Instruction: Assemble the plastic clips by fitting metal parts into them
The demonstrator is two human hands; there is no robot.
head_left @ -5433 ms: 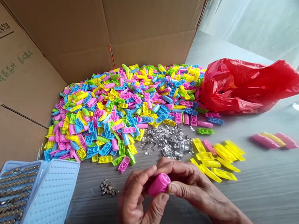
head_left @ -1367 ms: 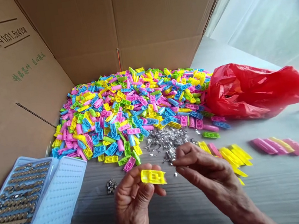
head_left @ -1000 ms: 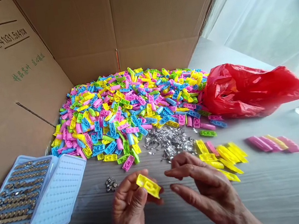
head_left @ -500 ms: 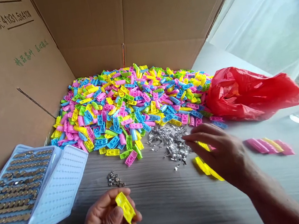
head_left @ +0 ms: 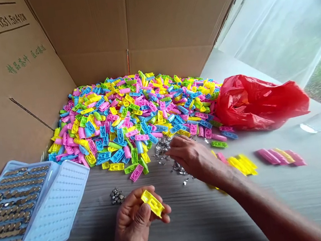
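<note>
Left grip [head_left: 134, 225] is holding a yellow plastic piece [head_left: 152, 203]; right grip [head_left: 194, 157] is reaching over silver clips [head_left: 179, 168].

You're pinching that piece between thumb and fingers above the desk [head_left: 200, 223], while your right fingers are curving down at the clips; whether they're holding any, you can't tell. Most coloured pieces are lying in the big heap [head_left: 124, 118], with only short yellow and pink rows [head_left: 277, 156] sitting apart on the right. A blue tray of button batteries [head_left: 24, 166] is taking up the left edge, leaving bare desk along the front edge for moving.
</note>
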